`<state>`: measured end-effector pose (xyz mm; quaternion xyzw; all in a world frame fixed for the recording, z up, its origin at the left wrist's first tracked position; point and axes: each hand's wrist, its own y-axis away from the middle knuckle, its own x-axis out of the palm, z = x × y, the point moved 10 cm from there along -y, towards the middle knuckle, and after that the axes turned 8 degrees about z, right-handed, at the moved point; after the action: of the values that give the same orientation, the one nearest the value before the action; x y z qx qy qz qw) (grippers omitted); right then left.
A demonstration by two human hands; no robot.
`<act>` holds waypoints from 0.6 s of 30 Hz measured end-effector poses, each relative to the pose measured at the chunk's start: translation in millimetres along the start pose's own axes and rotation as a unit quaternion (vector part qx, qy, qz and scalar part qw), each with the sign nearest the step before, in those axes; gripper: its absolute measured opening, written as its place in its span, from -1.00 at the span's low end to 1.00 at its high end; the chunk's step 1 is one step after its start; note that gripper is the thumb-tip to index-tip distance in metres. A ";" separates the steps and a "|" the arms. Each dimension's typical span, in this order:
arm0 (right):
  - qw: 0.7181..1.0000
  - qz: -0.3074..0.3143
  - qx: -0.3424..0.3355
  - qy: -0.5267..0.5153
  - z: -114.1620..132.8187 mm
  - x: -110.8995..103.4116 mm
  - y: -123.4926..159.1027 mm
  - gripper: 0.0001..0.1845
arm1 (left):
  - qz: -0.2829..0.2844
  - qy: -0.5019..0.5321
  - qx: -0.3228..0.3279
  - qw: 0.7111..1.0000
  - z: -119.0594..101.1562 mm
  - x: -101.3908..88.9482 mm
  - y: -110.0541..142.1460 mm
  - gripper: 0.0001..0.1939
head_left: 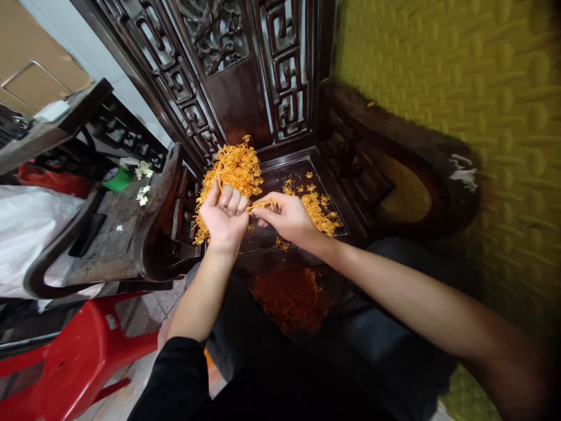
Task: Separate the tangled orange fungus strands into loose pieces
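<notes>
My left hand [224, 221] is closed, palm side up, with fingers curled round orange strands; a bit of orange shows by the thumb. At its little-finger side, my right hand [287, 217] pinches a thin orange strand [260, 204] between thumb and fingers. Beyond my left hand rises a heap of tangled orange strands with flower-like tops [239, 166]. A smaller spread of orange flower-like pieces [322, 216] lies to the right. Both rest on the dark wooden chair seat [283, 164]. Exactly how the strand runs between my hands is too small to make out.
A carved chair back [239, 99] stands behind the heap, with a curved armrest [394, 134] on the right. Another wooden chair [109, 251] on the left bears white blossoms [142, 195] and a green item [117, 178]. A red plastic stool [79, 362] stands lower left.
</notes>
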<state>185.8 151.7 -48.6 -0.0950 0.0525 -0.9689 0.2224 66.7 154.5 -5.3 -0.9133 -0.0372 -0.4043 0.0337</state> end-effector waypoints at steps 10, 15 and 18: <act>0.982 0.020 0.176 0.067 -44.2 -37.1 15.6 -0.81 | -0.051 0.016 0.128 0.990 -93.6 -42.1 -24.8 -0.63; 0.800 0.046 0.162 0.575 -42.5 -83.4 -0.1 -0.85 | -0.019 -0.015 -0.047 0.999 -39.1 -35.8 -23.9 -0.68; 0.728 0.060 0.188 0.656 -53.7 -90.4 2.2 -0.76 | -0.003 -0.015 -0.039 0.999 -40.1 -32.9 -20.2 -0.67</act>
<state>255.5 192.8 -115.9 0.6118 0.0074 -0.7642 0.2038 13.2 169.6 -2.2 -0.9196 -0.0243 -0.3921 -0.0040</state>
